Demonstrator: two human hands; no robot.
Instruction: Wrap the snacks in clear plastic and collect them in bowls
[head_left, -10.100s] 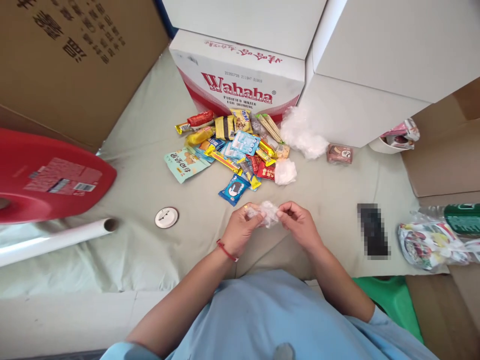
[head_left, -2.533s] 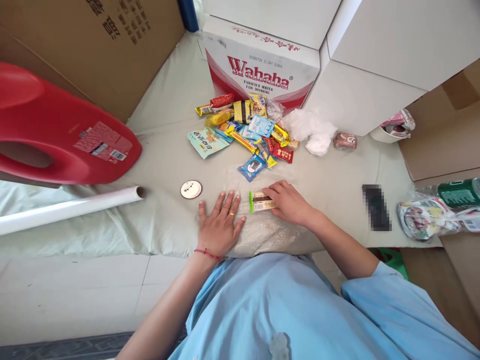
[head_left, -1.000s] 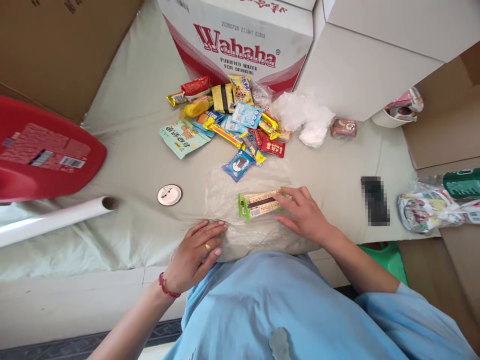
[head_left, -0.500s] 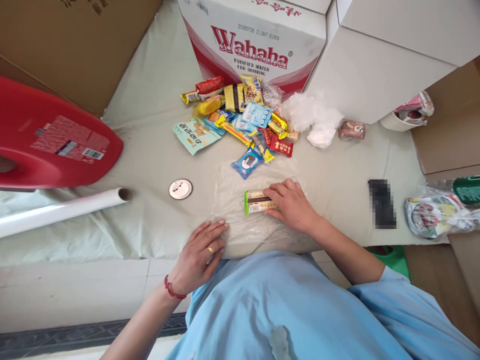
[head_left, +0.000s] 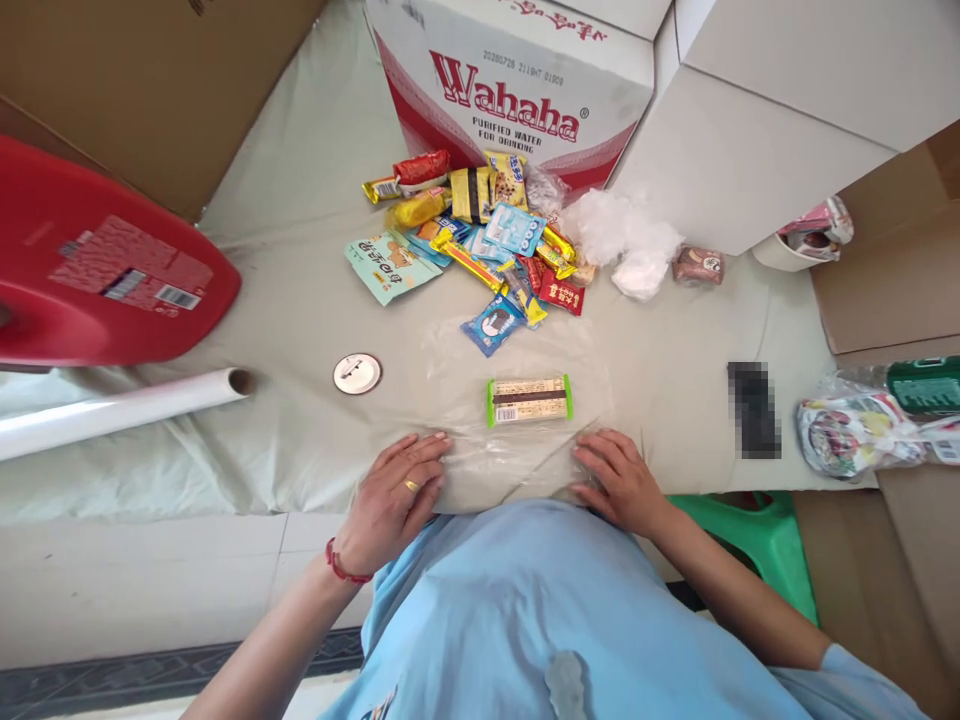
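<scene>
Resting, left hand (head_left: 396, 502), right hand (head_left: 621, 485); snack bar (head_left: 529, 400) (green-ended) beyond

Cluttered room: tiled floor (head_left: 150, 590), cartons (head_left: 517, 140)

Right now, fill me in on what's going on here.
Someone's left hand and right hand are at opposite sides of a clear plastic film spread over the cloth. A green-ended wrapped snack lies on the film between them, with neither hand touching it. Beyond it, a pile of packaged snacks sits in front of the Wahaha water carton.
</scene>
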